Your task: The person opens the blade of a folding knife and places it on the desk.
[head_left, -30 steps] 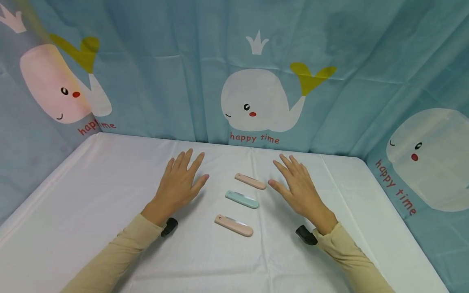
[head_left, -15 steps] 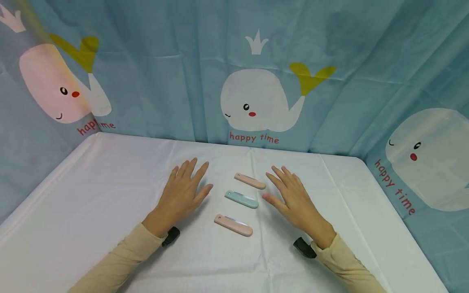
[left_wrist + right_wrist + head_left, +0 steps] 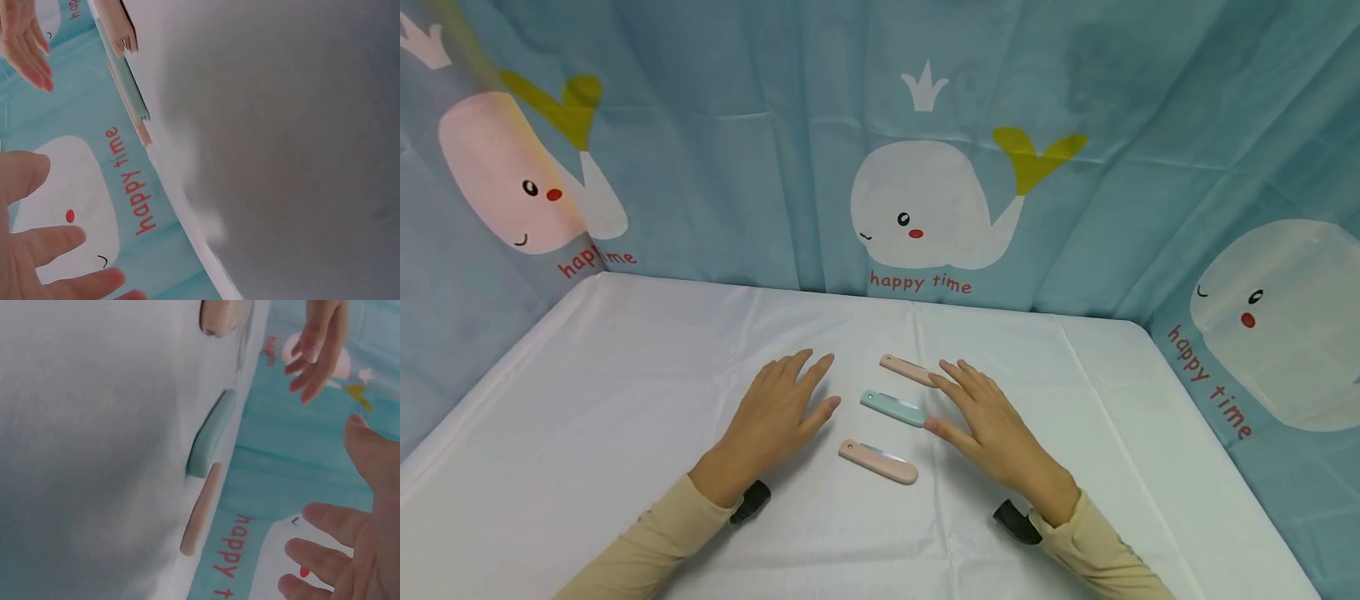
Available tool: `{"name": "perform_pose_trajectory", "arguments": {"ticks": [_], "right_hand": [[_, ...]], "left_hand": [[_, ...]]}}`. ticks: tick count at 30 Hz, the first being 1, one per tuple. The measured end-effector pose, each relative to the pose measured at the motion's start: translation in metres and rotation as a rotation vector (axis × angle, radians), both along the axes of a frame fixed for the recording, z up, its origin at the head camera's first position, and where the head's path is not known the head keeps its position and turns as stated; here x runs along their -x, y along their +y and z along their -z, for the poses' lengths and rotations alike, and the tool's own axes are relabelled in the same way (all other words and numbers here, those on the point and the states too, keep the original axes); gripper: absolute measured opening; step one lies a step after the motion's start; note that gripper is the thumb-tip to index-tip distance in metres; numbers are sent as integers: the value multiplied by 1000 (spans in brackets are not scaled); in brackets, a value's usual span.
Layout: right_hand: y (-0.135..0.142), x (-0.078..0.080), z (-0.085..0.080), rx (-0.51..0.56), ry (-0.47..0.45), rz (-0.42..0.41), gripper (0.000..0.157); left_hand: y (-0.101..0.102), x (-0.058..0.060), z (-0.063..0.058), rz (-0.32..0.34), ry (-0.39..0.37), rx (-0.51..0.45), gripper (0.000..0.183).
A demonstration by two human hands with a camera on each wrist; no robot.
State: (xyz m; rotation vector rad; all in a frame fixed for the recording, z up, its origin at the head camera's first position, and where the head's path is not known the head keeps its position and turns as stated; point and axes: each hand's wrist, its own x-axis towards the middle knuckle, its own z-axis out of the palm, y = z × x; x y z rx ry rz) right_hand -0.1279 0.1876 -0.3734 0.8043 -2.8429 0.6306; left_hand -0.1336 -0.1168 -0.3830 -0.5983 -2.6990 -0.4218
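Note:
Three folded pocket knives lie one behind another on the white-covered table. The nearest knife has a pinkish handle, the middle knife is mint green, and the farthest knife is pinkish too. A strip of blade shows along the near and middle handles. Left of them my left hand hovers with spread fingers, holding nothing. My right hand is over the right side, its fingers loosely extended; thumb and fingertips overlap the right ends of the mint and far knives in the head view. In the right wrist view, its palm holds nothing.
A white cloth covers the table. Behind and on both sides hangs a blue curtain printed with whales and red lettering. Each wrist carries a small black camera, such as the one under the right cuff.
Both hands have drawn back toward the person and inward. The right hand's fingertips have come over the ends of two knives. The knives have stayed in place.

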Motion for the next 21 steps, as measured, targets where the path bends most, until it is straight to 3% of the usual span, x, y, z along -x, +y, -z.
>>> {"name": "perform_pose_trajectory", "arguments": {"ticks": [15, 21], "right_hand": [[-12, -7, 9, 10, -42, -74, 62], [-16, -10, 9, 24, -104, -82, 59]], "left_hand": [[12, -10, 4, 54, -100, 40, 40], [15, -11, 4, 100, -150, 56, 38]]}}
